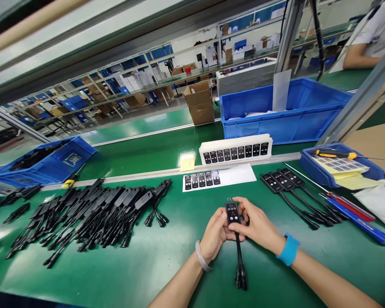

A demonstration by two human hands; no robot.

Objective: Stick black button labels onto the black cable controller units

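Between my two hands is a small black controller box [232, 212] with a printed face label, a hanging loop on top and short black cables dangling toward me. My left hand [214, 233] closes on its left side, and my right hand [255, 222] grips its right side, the thumb low on the face. Just beyond lies a white label sheet [235, 174] bearing several black labels on its left part. To the right rest 3 labelled controllers [285, 180] with cables. A large pile of black controllers [105, 203] spreads over the left side.
A stack of label sheets [235, 149] leans behind. Blue bins stand at the back right [276, 128] and far left [80, 156]. At right are a tray [377, 173] with a screwdriver [336, 154], and blue tweezers [365, 222]. A co-worker's arm [359, 57] shows top right.
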